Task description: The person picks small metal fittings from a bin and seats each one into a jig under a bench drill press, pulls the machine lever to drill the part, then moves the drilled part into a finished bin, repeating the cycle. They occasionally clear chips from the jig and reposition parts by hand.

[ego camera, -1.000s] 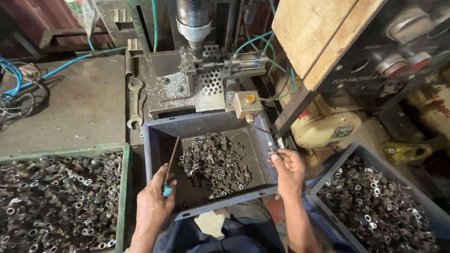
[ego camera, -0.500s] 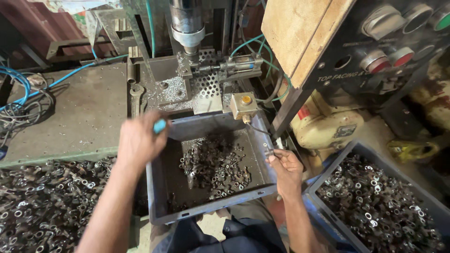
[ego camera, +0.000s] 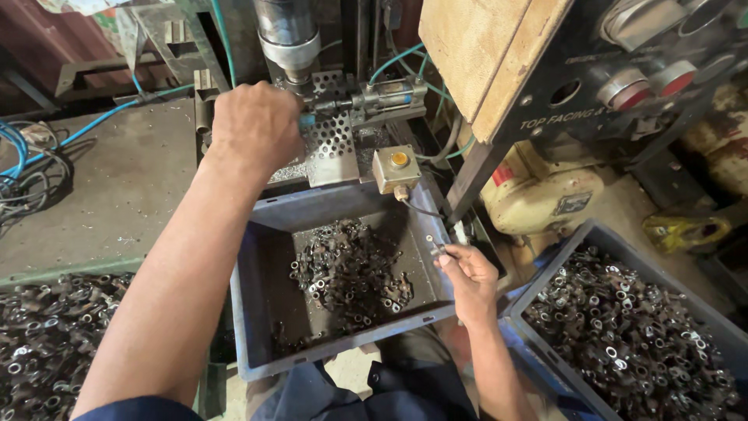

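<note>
**Steadily: feeding the press fixture**

Now seat small metal eyelet part [ego camera: 433, 246], pinched in right hand [ego camera: 467, 279] fingers over grey plastic bin [ego camera: 257, 312]. Keep left hand [ego camera: 255, 129], fingers closed round blue-handled tool [ego camera: 307, 121], clear beneath steel press ram [ego camera: 288, 35] at perforated plate [ego camera: 335, 140].

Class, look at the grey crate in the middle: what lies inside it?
Inside the grey crate lies a loose heap of small metal ring parts on its bare floor. What is buried beneath the heap cannot be seen.
</note>
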A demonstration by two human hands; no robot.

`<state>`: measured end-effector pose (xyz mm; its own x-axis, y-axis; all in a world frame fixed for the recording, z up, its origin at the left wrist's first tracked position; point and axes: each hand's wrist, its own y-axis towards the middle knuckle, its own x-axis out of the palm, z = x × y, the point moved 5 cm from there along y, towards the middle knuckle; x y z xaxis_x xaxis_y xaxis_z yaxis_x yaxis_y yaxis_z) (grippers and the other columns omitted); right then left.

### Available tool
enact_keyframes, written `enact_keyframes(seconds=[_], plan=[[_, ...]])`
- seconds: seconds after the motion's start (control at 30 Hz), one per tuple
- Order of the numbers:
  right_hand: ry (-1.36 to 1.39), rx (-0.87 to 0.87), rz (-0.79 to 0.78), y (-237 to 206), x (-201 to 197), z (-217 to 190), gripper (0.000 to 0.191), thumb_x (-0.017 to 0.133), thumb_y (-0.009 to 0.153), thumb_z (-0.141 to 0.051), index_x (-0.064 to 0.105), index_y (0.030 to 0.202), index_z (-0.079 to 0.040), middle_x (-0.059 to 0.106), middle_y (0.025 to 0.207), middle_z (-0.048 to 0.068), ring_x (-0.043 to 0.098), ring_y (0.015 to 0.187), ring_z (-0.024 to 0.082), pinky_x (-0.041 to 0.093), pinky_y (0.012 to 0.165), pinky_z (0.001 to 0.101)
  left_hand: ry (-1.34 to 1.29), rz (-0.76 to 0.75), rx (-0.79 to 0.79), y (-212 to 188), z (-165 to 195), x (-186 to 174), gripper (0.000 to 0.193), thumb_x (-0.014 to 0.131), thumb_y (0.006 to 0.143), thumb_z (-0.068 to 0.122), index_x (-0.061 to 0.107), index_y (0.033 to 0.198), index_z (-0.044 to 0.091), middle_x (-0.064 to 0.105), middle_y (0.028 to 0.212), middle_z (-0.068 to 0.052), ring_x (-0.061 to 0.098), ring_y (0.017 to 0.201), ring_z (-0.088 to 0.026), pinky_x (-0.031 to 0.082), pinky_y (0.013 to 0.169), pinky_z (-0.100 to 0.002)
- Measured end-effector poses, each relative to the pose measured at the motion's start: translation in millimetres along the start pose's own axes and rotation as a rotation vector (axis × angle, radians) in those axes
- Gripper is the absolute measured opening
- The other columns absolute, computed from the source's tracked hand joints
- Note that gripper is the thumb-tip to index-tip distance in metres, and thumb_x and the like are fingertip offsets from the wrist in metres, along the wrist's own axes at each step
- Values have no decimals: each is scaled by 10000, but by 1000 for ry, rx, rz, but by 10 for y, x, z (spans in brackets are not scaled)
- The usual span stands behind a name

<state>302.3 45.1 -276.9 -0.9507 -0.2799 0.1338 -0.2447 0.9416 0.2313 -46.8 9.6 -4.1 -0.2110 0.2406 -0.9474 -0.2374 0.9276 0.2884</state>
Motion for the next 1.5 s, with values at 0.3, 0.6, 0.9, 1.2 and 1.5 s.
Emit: enact_keyframes(seconds=[0.3, 0.6, 0.9, 1.2, 1.5], plan=[[3, 12, -2, -12, -12, 52, 218, 689, 940, 11, 695, 1158, 2, 751, 1004, 61, 707, 888, 122, 558, 810, 262, 26, -34, -8, 69, 49, 70, 176, 630, 888, 140, 790, 901, 70, 766, 906, -186, 758, 886, -348, 600, 732, -456], [-40, 16, 2, 12, 43, -42, 222, 689, 942, -4, 693, 1159, 41, 740, 992, 73, 697, 872, 128, 548, 793, 258, -719, 198, -14, -179, -527, 489, 190, 753, 880, 186, 778, 1035, 79, 749, 961, -226, 726, 901, -391, 560, 801, -444], [336, 255, -14, 383, 817, -266, 288, 617, 964, -19, 629, 1235, 76, 722, 1054, 177, 731, 887, 259, 576, 771, 346, -979, 156, -260, -1782, -379, 1547, 253, 738, 868, 136, 743, 1116, 82, 759, 1028, -175, 758, 958, -322, 592, 839, -390], [402, 269, -78, 1614, 2358, -185, 207, 652, 955, -55, 629, 1151, 10, 721, 1043, 158, 734, 911, 243, 590, 755, 327, -821, 226, -188, -1944, -257, 1502, 249, 685, 862, 119, 730, 1104, 85, 744, 1074, -163, 707, 929, -405, 577, 806, -460], [481, 197, -21, 2373, 2703, 399, 127, 702, 955, -62, 677, 1059, 7, 701, 980, 128, 693, 799, 234, 556, 630, 316, -806, 160, -256, -1929, -271, 1531, 242, 688, 872, 150, 727, 1109, 120, 742, 1047, -146, 701, 886, -406, 574, 760, -468]])
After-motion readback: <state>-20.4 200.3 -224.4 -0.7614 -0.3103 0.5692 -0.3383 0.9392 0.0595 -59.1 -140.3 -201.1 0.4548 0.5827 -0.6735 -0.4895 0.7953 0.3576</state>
